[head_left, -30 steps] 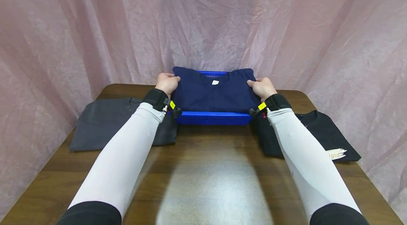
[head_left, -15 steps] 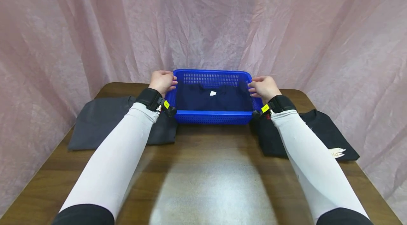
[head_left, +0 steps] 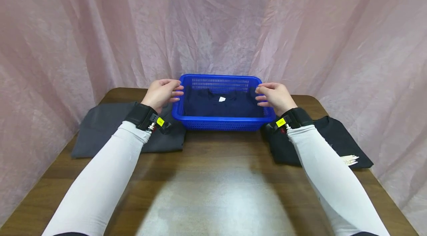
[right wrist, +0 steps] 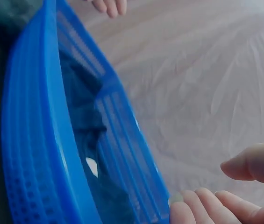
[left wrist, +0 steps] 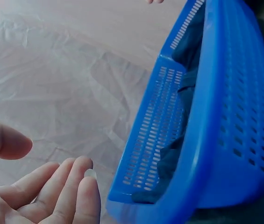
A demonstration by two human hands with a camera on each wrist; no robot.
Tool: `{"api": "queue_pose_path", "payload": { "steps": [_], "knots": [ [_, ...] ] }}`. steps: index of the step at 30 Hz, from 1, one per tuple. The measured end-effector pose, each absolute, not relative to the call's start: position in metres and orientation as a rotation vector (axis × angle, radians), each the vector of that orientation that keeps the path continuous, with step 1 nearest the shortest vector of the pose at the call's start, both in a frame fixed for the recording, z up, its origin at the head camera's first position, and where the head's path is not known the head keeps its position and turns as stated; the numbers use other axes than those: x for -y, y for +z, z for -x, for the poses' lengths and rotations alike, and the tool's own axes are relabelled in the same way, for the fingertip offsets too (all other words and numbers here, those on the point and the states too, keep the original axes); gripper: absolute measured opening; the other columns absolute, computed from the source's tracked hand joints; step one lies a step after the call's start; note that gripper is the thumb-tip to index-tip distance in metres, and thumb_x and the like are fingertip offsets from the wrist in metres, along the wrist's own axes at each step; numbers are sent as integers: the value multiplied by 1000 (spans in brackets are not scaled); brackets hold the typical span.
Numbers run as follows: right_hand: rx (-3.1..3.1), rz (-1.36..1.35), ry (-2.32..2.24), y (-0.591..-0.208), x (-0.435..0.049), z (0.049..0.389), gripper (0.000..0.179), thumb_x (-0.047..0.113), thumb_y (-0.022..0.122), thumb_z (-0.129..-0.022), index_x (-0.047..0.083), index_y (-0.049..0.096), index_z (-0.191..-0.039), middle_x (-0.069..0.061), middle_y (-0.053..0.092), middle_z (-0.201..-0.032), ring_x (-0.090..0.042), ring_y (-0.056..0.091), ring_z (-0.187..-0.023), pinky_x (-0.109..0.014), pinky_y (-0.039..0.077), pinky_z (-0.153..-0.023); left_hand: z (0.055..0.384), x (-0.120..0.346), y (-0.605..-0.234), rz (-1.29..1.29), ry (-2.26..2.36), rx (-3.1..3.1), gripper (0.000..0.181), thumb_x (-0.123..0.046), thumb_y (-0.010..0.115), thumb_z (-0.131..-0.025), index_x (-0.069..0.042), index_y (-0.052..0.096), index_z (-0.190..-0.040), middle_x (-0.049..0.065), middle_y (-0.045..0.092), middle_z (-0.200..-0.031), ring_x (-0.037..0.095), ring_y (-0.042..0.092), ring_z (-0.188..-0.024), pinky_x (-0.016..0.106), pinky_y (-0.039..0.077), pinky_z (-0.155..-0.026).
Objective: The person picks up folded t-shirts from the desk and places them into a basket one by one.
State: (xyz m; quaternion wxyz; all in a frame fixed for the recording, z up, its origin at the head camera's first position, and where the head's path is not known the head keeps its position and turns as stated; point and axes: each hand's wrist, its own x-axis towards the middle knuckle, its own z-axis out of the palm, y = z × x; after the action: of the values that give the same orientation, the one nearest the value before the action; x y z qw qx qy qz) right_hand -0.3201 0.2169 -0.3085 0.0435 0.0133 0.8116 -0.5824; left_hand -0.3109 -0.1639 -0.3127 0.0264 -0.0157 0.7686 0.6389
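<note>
A folded navy T-shirt (head_left: 223, 107) with a white neck label lies inside the blue plastic basket (head_left: 223, 124) at the back of the table. Beside the basket's left end is my left hand (head_left: 162, 93), holding nothing, its thumb apart from its loosely bent fingers (left wrist: 66, 196). My right hand (head_left: 275, 97) is at the basket's right end, also holding nothing, with thumb and fingers (right wrist: 206, 205) apart. Both wrist views show the perforated basket wall and dark cloth in it.
To the left lies a folded dark grey shirt (head_left: 106, 125), partly under my left arm. A folded black shirt (head_left: 343, 136) with a pale print lies to the right. Behind the wooden table (head_left: 207, 176) hangs a pink curtain (head_left: 213, 21).
One second ago both hands held the navy T-shirt by its sides above the basket. Now it lies in the basket, let go, and the left hand has drawn away to the left.
</note>
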Motion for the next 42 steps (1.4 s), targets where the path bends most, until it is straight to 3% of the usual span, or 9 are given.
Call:
{"api": "queue_pose_path", "payload": {
  "steps": [4,7,12,19,25,32,36,39,42],
  "knots": [
    [-2441,20,-1817,-310,-206,311,52,27,63,-112,-5,55,-153,-25,63,-149,-18,74,-106,-24,66,-85,298,175,-315,-12,1923,-2406,52,-35,57,-114,-2,59,-154,23,65,-153,31,71,-132,25,63,-98],
    [-2427,69,-1828,-310,-197,304,51,27,64,-111,-4,57,-150,-24,65,-147,-12,75,-99,-26,67,-85,288,183,-317,-55,1898,-2430,51,-35,58,-113,-3,60,-153,24,64,-152,30,72,-130,23,64,-95],
    [-2391,171,-1839,-309,-183,293,50,28,66,-111,-3,58,-149,-24,66,-147,-14,77,-101,-30,68,-89,271,195,-320,-91,1874,-2464,51,-35,58,-113,-3,60,-154,23,66,-151,26,73,-126,23,64,-92],
    [-2351,261,-1827,-315,-164,274,45,25,68,-110,-2,61,-145,-25,69,-142,-20,79,-102,-35,69,-88,251,210,-329,-121,1854,-2492,50,-35,58,-114,-3,59,-153,20,68,-147,7,76,-109,24,64,-93],
    [-2315,331,-1818,-324,-148,259,41,22,69,-108,-3,65,-141,-23,74,-135,-27,80,-106,-36,69,-87,235,229,-341,-146,1837,-2521,52,-37,57,-115,-3,58,-154,8,72,-138,1,76,-106,22,64,-91],
    [-2237,372,-1810,-336,-132,245,43,20,73,-105,-4,66,-140,-29,71,-137,-26,80,-103,-35,69,-83,220,253,-360,-107,1816,-2540,55,-38,56,-116,-2,55,-157,-2,73,-132,-1,76,-106,23,64,-92],
    [-2218,393,-1766,-344,-122,237,43,21,74,-105,-4,66,-140,-23,75,-130,-26,80,-102,-36,69,-84,212,270,-374,-93,1793,-2569,56,-36,55,-116,2,53,-158,-14,73,-123,-2,75,-106,20,64,-90],
    [-2221,399,-1715,-354,-113,233,41,23,74,-105,-2,69,-137,-15,79,-123,-33,80,-106,-38,69,-83,205,287,-382,-82,1769,-2609,58,-35,55,-117,4,50,-159,-25,71,-115,-4,75,-105,18,64,-89],
    [-2213,399,-1685,-367,-102,232,38,24,75,-104,0,71,-133,-15,80,-118,-41,79,-108,-39,69,-80,200,305,-390,-51,1735,-2657,59,-35,54,-117,6,48,-159,-30,70,-112,-7,74,-103,18,64,-86]
  ]
}}
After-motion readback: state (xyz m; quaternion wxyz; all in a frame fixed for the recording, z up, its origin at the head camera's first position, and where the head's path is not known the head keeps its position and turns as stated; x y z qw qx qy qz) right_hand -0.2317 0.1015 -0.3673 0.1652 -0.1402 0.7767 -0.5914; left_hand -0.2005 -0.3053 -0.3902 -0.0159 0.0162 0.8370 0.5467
